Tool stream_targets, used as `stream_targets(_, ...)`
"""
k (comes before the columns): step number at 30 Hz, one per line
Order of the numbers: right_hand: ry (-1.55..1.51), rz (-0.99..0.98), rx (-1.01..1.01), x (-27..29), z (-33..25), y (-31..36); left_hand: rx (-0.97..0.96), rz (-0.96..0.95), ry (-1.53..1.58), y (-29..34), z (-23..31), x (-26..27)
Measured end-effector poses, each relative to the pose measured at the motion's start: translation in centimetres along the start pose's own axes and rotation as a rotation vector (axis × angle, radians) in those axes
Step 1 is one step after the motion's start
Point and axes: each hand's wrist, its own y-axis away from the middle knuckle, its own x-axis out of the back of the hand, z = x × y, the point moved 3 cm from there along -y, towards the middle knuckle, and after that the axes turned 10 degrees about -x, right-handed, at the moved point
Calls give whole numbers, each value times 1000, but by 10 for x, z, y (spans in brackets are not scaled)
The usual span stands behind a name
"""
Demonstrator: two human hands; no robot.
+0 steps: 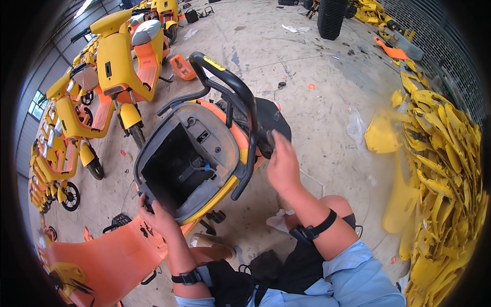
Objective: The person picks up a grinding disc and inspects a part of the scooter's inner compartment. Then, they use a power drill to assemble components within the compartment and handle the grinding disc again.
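In front of me stands a yellow and orange scooter with its under-seat storage box [169, 163] uncovered; a cable with a blue connector lies inside. My left hand [157, 217] is closed on the dark rim at the box's near left corner. A bent black rear grab rail [246, 97] rises above the box's far right side. My right hand [284, 166] is closed on a black plastic piece [266, 140] just outside that rail, with its fingertips partly hidden. Behind it is a broad black rear panel [276, 117]. The scooter's orange floorboard [112, 256] extends to the lower left.
Yellow scooters [115, 61] stand in rows at the left. A tall heap of yellow body panels [445, 174] lines the right. An orange plastic part [182, 67], a clear plastic bag [355, 125] and small scraps lie on the concrete floor. A black stack [332, 18] stands far back.
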Motion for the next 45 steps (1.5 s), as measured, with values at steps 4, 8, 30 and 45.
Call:
stream_targets(4, -228, 122, 144, 8, -12, -13, 50, 4, 12, 3, 10, -4)
stream_targets(8, -230, -310, -86, -11, 18, -4, 73, -9, 24, 4, 9, -6)
stream_targets(30, 231, -439, 24, -1, 23, -2, 84, 10, -20, 6, 26, -8)
stream_targets(45, -725, -207, -468, 17, 47, -59, 19, 8, -4, 7, 18, -7)
